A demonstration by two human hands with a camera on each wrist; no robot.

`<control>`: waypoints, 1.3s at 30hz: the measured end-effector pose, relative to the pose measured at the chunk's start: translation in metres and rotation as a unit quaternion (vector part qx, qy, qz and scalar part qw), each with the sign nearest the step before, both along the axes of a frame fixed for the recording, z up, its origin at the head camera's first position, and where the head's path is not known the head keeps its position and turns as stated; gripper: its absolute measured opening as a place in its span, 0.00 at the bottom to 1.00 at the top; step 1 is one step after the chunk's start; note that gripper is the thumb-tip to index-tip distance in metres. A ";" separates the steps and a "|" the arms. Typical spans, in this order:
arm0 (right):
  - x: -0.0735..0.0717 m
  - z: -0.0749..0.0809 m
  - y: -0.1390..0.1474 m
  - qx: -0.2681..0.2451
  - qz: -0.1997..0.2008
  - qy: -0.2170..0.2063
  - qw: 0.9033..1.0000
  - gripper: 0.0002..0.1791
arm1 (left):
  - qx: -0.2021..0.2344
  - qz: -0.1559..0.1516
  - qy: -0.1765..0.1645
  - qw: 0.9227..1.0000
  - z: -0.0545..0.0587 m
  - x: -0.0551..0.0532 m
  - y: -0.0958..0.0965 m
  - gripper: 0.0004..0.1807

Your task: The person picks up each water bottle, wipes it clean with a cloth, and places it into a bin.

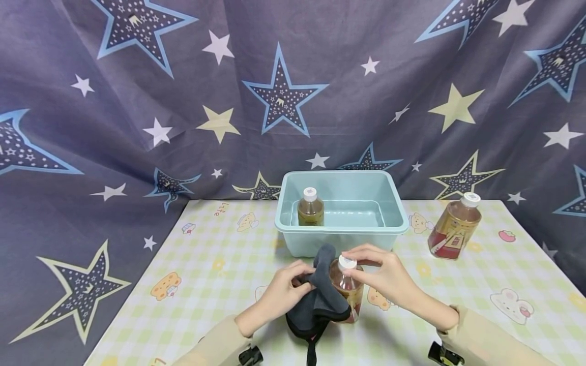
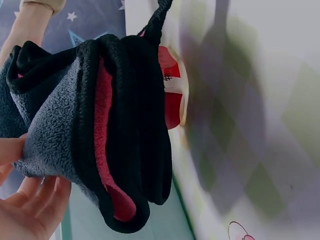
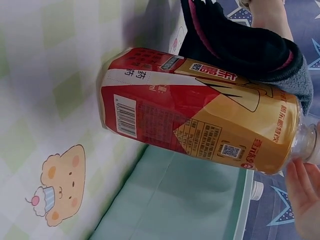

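A dark grey fleece cloth with black edging, pink inner side and a cord hangs bunched from my left hand, which pinches it between thumb and fingers. It lies against the side of a drink bottle. By its white cap my right hand grips this bottle, thumb on one side and fingers on the other. The right wrist view shows the bottle's red and gold label, with the cloth beside it. In the left wrist view the cloth covers most of the bottle.
Just behind the hands stands a light blue plastic bin, with another white-capped bottle in its left part. A similar bottle stands at the back right of the checked tablecloth. A star-patterned curtain hangs behind.
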State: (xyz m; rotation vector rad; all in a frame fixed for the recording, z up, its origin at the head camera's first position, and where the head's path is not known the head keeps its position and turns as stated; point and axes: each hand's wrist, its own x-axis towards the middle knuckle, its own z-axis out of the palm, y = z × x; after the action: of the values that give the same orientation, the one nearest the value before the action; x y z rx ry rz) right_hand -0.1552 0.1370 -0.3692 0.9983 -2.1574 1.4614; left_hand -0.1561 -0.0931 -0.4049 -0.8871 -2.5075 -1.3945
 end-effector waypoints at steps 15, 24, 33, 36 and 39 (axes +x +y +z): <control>0.001 0.003 -0.001 -0.006 0.004 -0.015 1.000 0.16 | -0.068 0.006 0.004 0.998 -0.013 -0.003 0.002 0.10; 0.001 0.003 -0.001 -0.006 0.004 -0.019 1.000 0.16 | -0.122 0.006 0.000 0.992 -0.025 -0.007 0.001 0.10; 0.001 0.002 -0.001 -0.003 -0.003 -0.030 1.000 0.16 | -0.169 -0.003 -0.012 0.985 -0.032 -0.009 0.002 0.10; 0.002 0.001 -0.001 -0.001 -0.006 -0.034 0.999 0.16 | -0.187 -0.008 -0.020 0.982 -0.035 -0.010 0.002 0.10; 0.002 0.001 -0.001 -0.001 -0.007 -0.038 0.999 0.16 | -0.197 -0.013 -0.023 0.980 -0.038 -0.010 0.002 0.10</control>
State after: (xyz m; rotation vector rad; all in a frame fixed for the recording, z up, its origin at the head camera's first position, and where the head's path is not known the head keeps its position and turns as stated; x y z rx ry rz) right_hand -0.1532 0.1358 -0.3683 0.9393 -2.2100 1.5178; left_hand -0.1661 -0.0908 -0.4424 -0.9608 -2.8737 -0.9444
